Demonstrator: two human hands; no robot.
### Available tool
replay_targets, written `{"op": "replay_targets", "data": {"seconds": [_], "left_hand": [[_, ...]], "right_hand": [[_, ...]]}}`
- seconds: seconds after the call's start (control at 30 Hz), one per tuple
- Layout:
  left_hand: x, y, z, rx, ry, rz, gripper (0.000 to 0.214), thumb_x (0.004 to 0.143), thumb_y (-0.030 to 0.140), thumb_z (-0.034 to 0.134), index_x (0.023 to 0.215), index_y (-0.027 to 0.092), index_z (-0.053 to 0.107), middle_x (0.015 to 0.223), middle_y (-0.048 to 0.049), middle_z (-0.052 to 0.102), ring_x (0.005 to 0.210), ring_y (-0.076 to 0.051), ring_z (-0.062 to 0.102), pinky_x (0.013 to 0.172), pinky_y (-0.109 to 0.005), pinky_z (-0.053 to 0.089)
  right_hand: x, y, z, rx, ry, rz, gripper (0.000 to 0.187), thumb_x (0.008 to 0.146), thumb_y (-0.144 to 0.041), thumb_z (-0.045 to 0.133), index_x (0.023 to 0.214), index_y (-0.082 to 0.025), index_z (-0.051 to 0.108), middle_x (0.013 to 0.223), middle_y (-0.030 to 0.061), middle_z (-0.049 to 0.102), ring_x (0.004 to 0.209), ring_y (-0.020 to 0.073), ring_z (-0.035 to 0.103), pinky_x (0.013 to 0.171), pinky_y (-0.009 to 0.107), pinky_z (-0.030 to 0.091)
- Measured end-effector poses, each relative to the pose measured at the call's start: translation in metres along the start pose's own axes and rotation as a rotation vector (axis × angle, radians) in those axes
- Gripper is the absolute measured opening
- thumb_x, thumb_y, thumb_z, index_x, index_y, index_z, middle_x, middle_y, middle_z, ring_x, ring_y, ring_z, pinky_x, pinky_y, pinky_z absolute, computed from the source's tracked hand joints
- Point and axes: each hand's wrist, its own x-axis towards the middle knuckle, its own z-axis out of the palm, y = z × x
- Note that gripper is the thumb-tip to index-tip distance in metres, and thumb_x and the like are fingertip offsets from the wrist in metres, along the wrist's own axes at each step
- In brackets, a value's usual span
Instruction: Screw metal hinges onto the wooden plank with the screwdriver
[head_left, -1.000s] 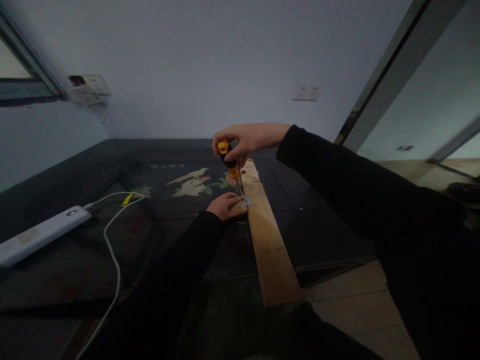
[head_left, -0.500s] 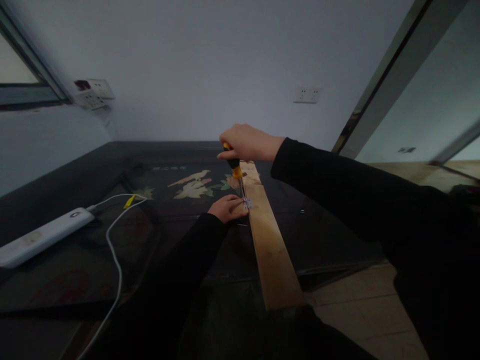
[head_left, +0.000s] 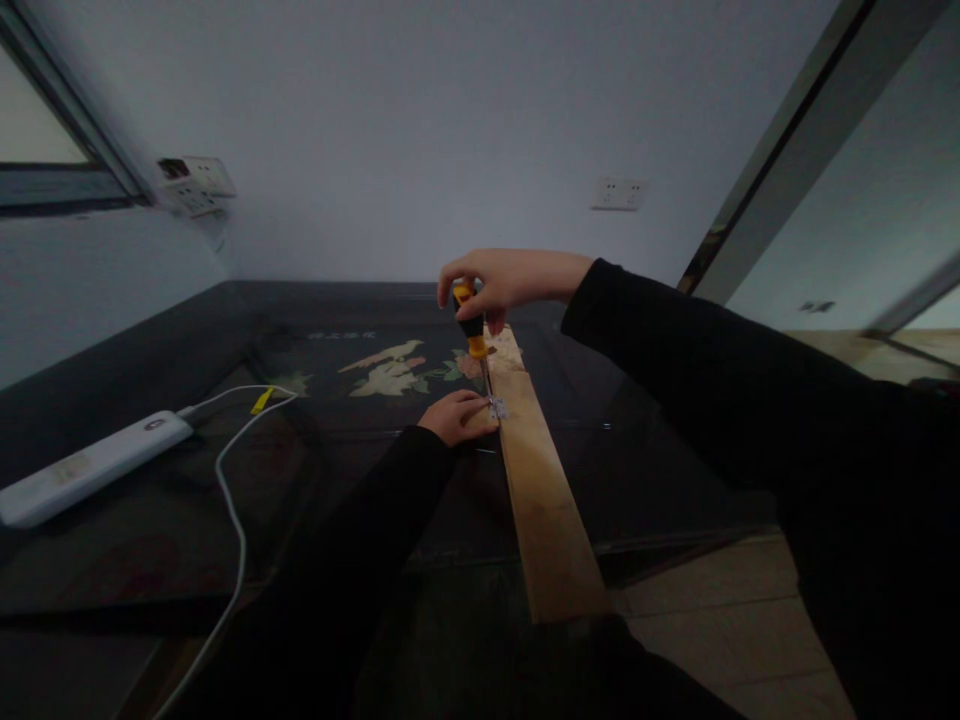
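My right hand [head_left: 499, 280] is closed on the yellow-and-black handle of a screwdriver [head_left: 471, 325], with some fingers lifted off the grip. The shaft points down and leans slightly, its tip meeting a small metal hinge [head_left: 498, 408]. That hinge lies at the left edge of a long wooden plank [head_left: 551, 510]. My left hand [head_left: 454, 418] rests low on the left, thumb and fingertips closed against the hinge beside the screwdriver tip. What lies beneath those fingers is partly hidden. A thin metal piece [head_left: 486, 450] sits just below my left hand.
The plank lies across a dark tabletop [head_left: 360, 470] with a bird-and-flower picture [head_left: 390, 372], its near end jutting past the front edge. On the left are a white power strip [head_left: 97, 468] and its looping cable [head_left: 234, 510]. A wall with a socket [head_left: 619, 194] stands behind.
My right hand's fingers have loosened and shifted around the screwdriver handle, with the wrist slightly farther right. My left hand and the plank stay in place; the view has shifted slightly.
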Motion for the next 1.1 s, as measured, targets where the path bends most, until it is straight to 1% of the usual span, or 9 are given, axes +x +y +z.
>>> {"op": "replay_targets", "data": {"seconds": [0.13, 0.2, 0.4, 0.6, 0.67, 0.83, 0.9, 1.0, 1.1], "left_hand": [[0.001, 0.001, -0.001, -0.005, -0.009, -0.016, 0.051, 0.078, 0.052, 0.065, 0.121, 0.024, 0.066, 0.12, -0.008, 0.062, 0.11, -0.024, 0.059, 0.099, -0.037, 0.047], [0.001, 0.002, -0.002, -0.007, -0.012, -0.021, 0.051, 0.078, 0.053, 0.065, 0.121, 0.024, 0.066, 0.121, -0.0081, 0.062, 0.11, -0.024, 0.059, 0.099, -0.037, 0.047], [0.001, 0.002, -0.002, -0.005, -0.01, -0.009, 0.051, 0.078, 0.053, 0.066, 0.12, 0.024, 0.067, 0.119, -0.0079, 0.062, 0.109, -0.024, 0.06, 0.098, -0.034, 0.047], [0.001, -0.001, 0.001, -0.01, 0.011, 0.018, 0.05, 0.079, 0.051, 0.066, 0.12, 0.023, 0.066, 0.117, -0.008, 0.063, 0.108, -0.023, 0.06, 0.097, -0.034, 0.048], [0.001, -0.001, 0.002, -0.023, 0.024, 0.025, 0.05, 0.078, 0.051, 0.066, 0.119, 0.022, 0.067, 0.116, -0.0083, 0.063, 0.107, -0.023, 0.061, 0.096, -0.033, 0.048], [0.002, 0.001, 0.0, -0.026, 0.016, 0.018, 0.051, 0.079, 0.051, 0.066, 0.12, 0.022, 0.067, 0.117, -0.0085, 0.063, 0.108, -0.024, 0.061, 0.097, -0.034, 0.048], [0.002, 0.001, 0.0, -0.019, 0.008, 0.015, 0.051, 0.079, 0.051, 0.066, 0.12, 0.022, 0.066, 0.118, -0.0086, 0.063, 0.108, -0.024, 0.06, 0.098, -0.035, 0.048], [0.002, 0.001, 0.0, -0.019, 0.011, 0.013, 0.05, 0.078, 0.049, 0.067, 0.12, 0.022, 0.066, 0.118, -0.0084, 0.063, 0.108, -0.024, 0.06, 0.098, -0.036, 0.048], [0.002, 0.0, 0.001, -0.026, 0.019, 0.023, 0.049, 0.078, 0.048, 0.068, 0.119, 0.023, 0.067, 0.118, -0.0079, 0.063, 0.108, -0.024, 0.06, 0.098, -0.035, 0.048]], "right_hand": [[-0.004, -0.003, 0.01, -0.2, 0.147, 0.028, 0.023, 0.076, -0.034, 0.073, 0.082, -0.013, 0.065, 0.066, 0.002, 0.06, 0.06, 0.0117, 0.06, 0.055, 0.023, 0.044], [-0.005, -0.005, 0.013, -0.236, 0.173, 0.034, 0.022, 0.078, -0.034, 0.07, 0.084, -0.013, 0.065, 0.069, 0.003, 0.061, 0.061, 0.0119, 0.06, 0.056, 0.023, 0.044], [-0.002, -0.012, 0.011, -0.024, 0.05, 0.045, 0.018, 0.077, -0.021, 0.07, 0.093, -0.013, 0.066, 0.081, 0.0041, 0.065, 0.058, 0.0096, 0.059, 0.053, 0.023, 0.048], [-0.006, -0.019, -0.001, 0.035, -0.098, 0.093, 0.029, 0.072, -0.017, 0.073, 0.101, -0.014, 0.066, 0.09, 0.0041, 0.065, 0.06, 0.0092, 0.06, 0.057, 0.024, 0.051], [-0.008, -0.018, -0.001, -0.029, -0.069, 0.096, 0.031, 0.073, -0.02, 0.074, 0.102, -0.013, 0.065, 0.091, 0.0046, 0.064, 0.062, 0.0089, 0.06, 0.057, 0.022, 0.049], [-0.007, -0.014, 0.01, -0.271, 0.183, 0.113, 0.03, 0.076, -0.033, 0.072, 0.093, -0.01, 0.06, 0.086, 0.0061, 0.062, 0.07, 0.0116, 0.058, 0.058, 0.021, 0.04], [-0.006, -0.013, 0.015, -0.282, 0.229, 0.108, 0.029, 0.078, -0.032, 0.069, 0.093, -0.01, 0.058, 0.089, 0.0074, 0.061, 0.073, 0.0126, 0.058, 0.058, 0.02, 0.039], [-0.005, -0.012, 0.017, -0.207, 0.2, 0.088, 0.025, 0.081, -0.029, 0.066, 0.096, -0.011, 0.058, 0.092, 0.0068, 0.061, 0.07, 0.0109, 0.056, 0.055, 0.019, 0.038], [-0.004, -0.009, 0.012, -0.08, 0.094, 0.085, 0.022, 0.082, -0.03, 0.066, 0.094, -0.013, 0.06, 0.083, 0.0039, 0.061, 0.063, 0.0082, 0.054, 0.051, 0.018, 0.04]]}}
